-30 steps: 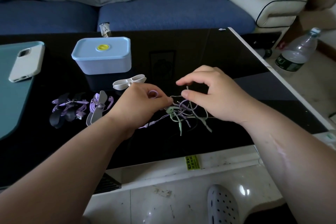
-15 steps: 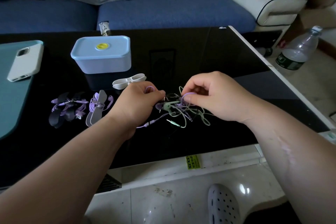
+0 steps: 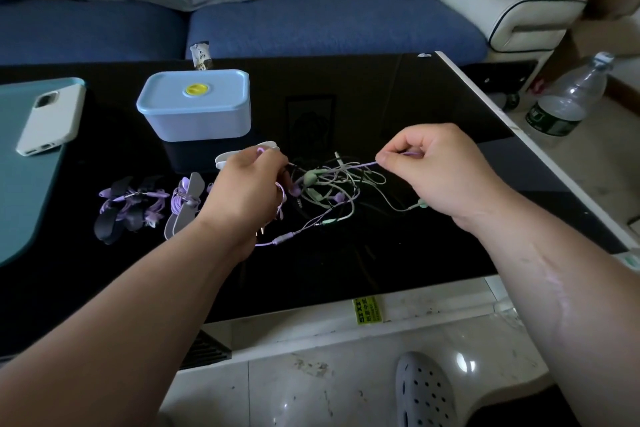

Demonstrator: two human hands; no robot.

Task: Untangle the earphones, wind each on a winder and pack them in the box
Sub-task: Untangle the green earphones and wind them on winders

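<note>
A: Hands?
B: Left hand [image 3: 247,191] curled round purple cord, mid-frame. Right hand [image 3: 436,170] pinches a taut purple strand, thumb against forefinger.
A: Earphones?
B: Purple-and-green tangle of thin earphone wires [image 3: 332,191] between the hands, on the glossy black table [image 3: 381,97]. Purple wound sets on flat winders [image 3: 185,201] left of centre. Light-blue lidded plastic box [image 3: 195,106] upper left, lid on.

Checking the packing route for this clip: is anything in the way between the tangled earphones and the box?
Yes. The box is closed, its lid on, so nothing can go in yet. A white winder lies between it and the tangled earphones, partly behind the left hand.
</note>
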